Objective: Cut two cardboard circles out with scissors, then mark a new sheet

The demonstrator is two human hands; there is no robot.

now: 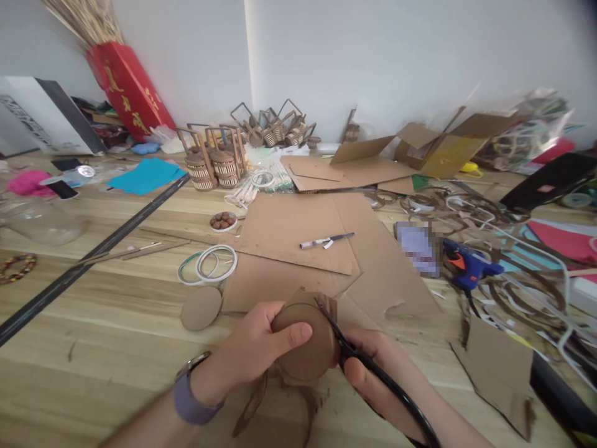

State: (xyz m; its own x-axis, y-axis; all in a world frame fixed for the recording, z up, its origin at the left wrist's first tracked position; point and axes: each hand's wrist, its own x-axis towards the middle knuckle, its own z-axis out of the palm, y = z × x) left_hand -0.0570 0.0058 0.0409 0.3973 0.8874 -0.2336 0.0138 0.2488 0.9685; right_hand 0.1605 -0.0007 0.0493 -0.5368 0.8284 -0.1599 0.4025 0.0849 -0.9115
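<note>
- Apparently at a trimming step: cutting card [330, 305] to match a disc [310, 356], held above the desk [116, 361], nearer the body than the pen [326, 241].
- Clasping the disc in the left hand [265, 342], with fingers closed on the rim and a thumb flat across the face.
- Holding scissors [403, 398] in the right hand [373, 342], with fingers wrapped around the black handles; hard to tell how far apart the blades stand.
- Resting a blade along the rim, with angular card jutting out on the side toward the pen, so probably only partway round.
- Likely to call next for turning the disc by the left hand, feeding the jutting card to the blades, and cutting close without nicking the rim or the thumb.
- Lying left of the pen and nearer the body: a spare disc [201, 308]. Right of the pen: a glue gun [471, 264], untouched.
</note>
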